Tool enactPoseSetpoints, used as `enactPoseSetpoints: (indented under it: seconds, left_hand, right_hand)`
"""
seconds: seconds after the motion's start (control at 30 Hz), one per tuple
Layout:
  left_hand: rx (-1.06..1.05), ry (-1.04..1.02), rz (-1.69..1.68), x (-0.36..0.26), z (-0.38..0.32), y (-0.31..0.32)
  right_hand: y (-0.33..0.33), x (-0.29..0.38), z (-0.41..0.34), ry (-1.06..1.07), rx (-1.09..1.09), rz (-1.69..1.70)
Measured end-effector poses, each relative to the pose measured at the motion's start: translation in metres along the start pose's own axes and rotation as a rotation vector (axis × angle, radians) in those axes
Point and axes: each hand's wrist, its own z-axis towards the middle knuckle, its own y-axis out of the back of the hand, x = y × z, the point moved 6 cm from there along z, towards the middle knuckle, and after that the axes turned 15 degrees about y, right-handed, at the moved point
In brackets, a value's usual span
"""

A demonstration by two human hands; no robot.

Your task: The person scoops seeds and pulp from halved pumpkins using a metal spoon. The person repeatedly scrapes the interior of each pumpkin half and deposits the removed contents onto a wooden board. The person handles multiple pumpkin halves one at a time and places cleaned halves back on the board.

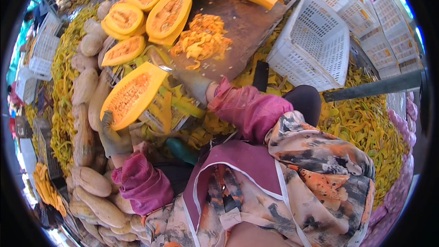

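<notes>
My gloved left hand grips the lower end of a peeled pumpkin half, whose cut face with orange pulp and seeds is turned up. At the half's upper right end, my gloved right hand is closed around a tool with a shiny metal end; its handle is hidden in the glove. Beyond my hands, several peeled pumpkin halves lie cut side up on a brown board. A heap of scooped pulp and seeds rests beside them.
Unpeeled long pumpkins are piled along the left. Yellow-green peelings cover the ground on both sides and lie under my hands. An upright white plastic crate stands right of the board, with stacked crates behind it.
</notes>
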Motion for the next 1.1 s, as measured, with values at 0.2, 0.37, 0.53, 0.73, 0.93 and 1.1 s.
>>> enactPoseSetpoints:
  seconds: [0.2,0.37,0.53,0.73,0.93,1.1]
  left_hand:
    - [-0.096,0.083,0.053,-0.006,0.01,-0.002]
    - [-0.156,0.442,-0.501,0.007,0.026,-0.058]
    - [-0.045,0.252,-0.19,-0.014,0.03,-0.087]
    - [0.029,0.301,-0.517,-0.01,0.03,-0.095]
    - [-0.14,0.219,-0.47,-0.011,0.029,-0.1]
    - [-0.145,0.104,-0.347,-0.014,0.037,-0.099]
  right_hand:
    - [0.078,0.075,0.047,0.549,-0.13,-1.294]
    - [0.116,0.069,0.045,0.361,-0.325,-0.494]
    - [0.068,0.065,0.001,0.331,-0.133,-0.371]
    - [-0.026,0.094,-0.017,0.667,0.51,-0.83]
    - [-0.075,0.077,-0.002,0.896,0.485,-0.902]
    - [-0.061,0.064,0.013,0.815,0.556,-1.031]
